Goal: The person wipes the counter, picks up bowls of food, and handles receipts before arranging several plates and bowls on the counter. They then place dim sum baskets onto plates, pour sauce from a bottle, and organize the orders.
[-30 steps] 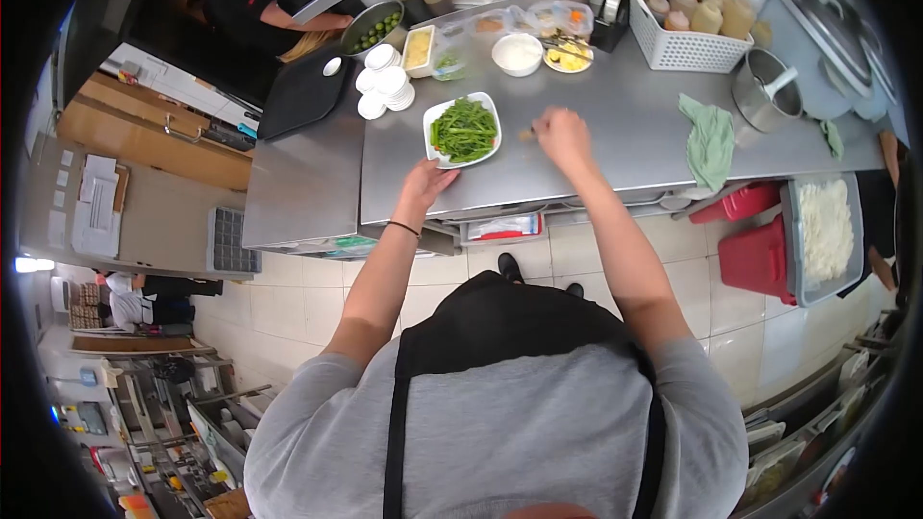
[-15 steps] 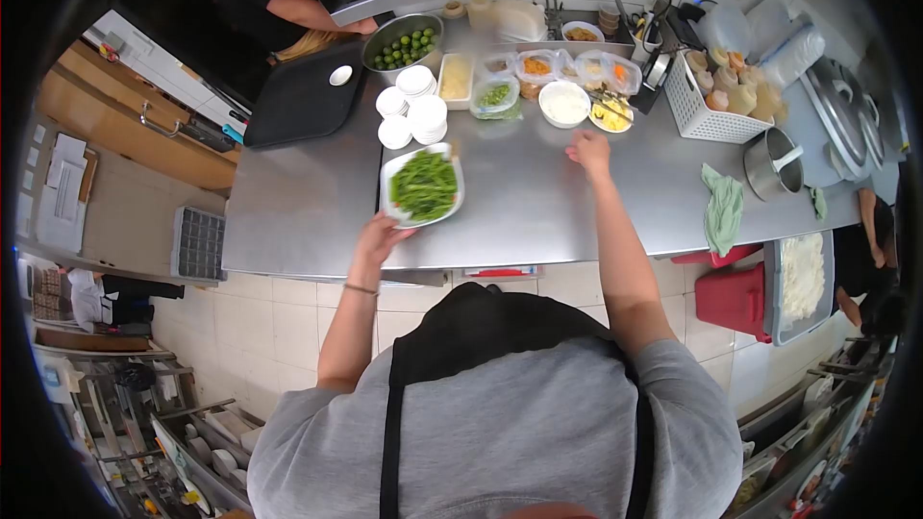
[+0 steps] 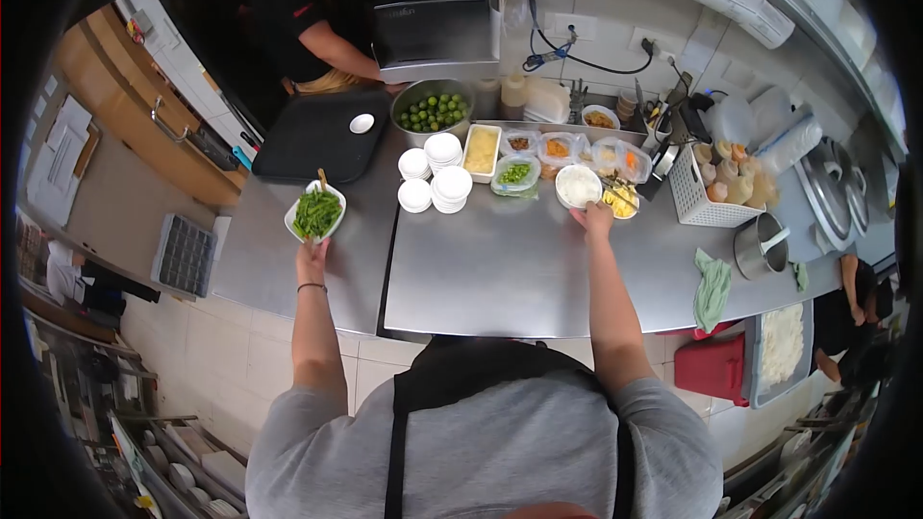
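Now the left hand grips the near rim of the white squarish ceramic plate of glossy green stalks, shifted leftward from a second ago to just before the flat black plastic tray. Well right of that tray, the right hand reaches a round white bowl; its grip is unclear.

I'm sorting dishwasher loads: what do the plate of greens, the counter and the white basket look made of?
Plate: smooth white, likely ceramic or melamine; the look leaves it open.
Counter: brushed stainless steel, grey with soft reflections.
Basket: white plastic, judging by its moulded lattice walls.
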Demonstrator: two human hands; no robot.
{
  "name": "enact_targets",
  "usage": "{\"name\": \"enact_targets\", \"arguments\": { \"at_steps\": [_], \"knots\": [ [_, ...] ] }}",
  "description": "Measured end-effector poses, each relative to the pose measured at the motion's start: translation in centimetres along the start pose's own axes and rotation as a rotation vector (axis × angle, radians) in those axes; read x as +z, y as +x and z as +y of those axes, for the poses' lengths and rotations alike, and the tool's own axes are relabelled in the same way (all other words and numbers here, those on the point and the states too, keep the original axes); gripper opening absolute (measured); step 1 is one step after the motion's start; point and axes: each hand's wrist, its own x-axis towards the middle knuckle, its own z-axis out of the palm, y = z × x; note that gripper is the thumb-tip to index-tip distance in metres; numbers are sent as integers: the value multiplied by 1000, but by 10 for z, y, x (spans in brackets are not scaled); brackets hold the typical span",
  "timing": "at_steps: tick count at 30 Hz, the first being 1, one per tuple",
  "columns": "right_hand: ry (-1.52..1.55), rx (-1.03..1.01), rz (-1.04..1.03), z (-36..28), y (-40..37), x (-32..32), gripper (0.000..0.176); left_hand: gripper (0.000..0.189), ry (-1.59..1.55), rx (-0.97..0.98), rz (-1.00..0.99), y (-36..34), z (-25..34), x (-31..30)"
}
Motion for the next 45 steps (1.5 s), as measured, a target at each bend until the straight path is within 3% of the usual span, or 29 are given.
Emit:
{"name": "enact_targets", "arguments": {
  "at_steps": [3, 6, 10, 11, 17, 19, 24, 27, 29, 30, 32, 33, 35, 37, 39, 41, 44, 45],
  "knots": [
    [-115, -13, 33, -3, 4, -4, 27, 31, -185, 29, 180, -5, -7, 23],
    [-283, -7, -100, -6, -10, -19, 25, 32, -31, -30, 328, -29, -18, 38],
    [-423, 32, -320, 9, -50, -23, 24, 31, 167, -24, 113, -66, -37, 2],
    [-427, 81, -416, 11, -69, -15, 24, 31, 143, -11, 163, -85, -39, -3],
    [-503, 243, -898, 38, -151, 124, 25, 33, 337, -11, 170, -177, -22, -2],
    [-449, 236, -965, 61, -163, 180, 23, 34, 296, -89, 35, -204, -16, 1],
    [-522, 127, -1028, 96, -183, 305, 22, 35, 273, -88, -3, -244, -13, -6],
    [-708, 174, -1082, 120, -180, 343, 34, 33, 245, -69, -4, -257, -11, -3],
    [-432, 383, -1077, 144, -172, 353, 57, 32, 265, -42, -24, -258, -12, -3],
    [-428, 378, -1076, 131, -174, 348, 57, 31, 282, -21, -40, -258, -13, -2],
    [-606, 376, -1232, 96, -180, 320, 74, 30, 307, -15, -52, -257, -15, 7],
    [-665, 198, -1224, 81, -190, 296, 66, 28, 330, -13, -61, -257, -17, 12],
    [-651, 55, -1327, 80, -178, 250, 47, 27, 395, -14, -108, -252, -25, 26],
    [-581, 72, -1368, 67, -165, 193, 19, 21, 479, -9, -178, -241, -40, 45],
    [-677, -29, -1204, 53, -139, 127, 10, 19, 545, 13, -280, -234, -53, 76],
    [-750, -338, -933, 61, -90, 54, 15, 18, 652, 68, -373, -233, -68, 120],
    [-525, -231, -397, 5, -61, -55, 29, 23, 814, 122, -548, -246, -82, 198],
    [-672, -211, -260, -35, -64, -87, 38, 28, 819, 188, -614, -247, -92, 223]
  ]
}}
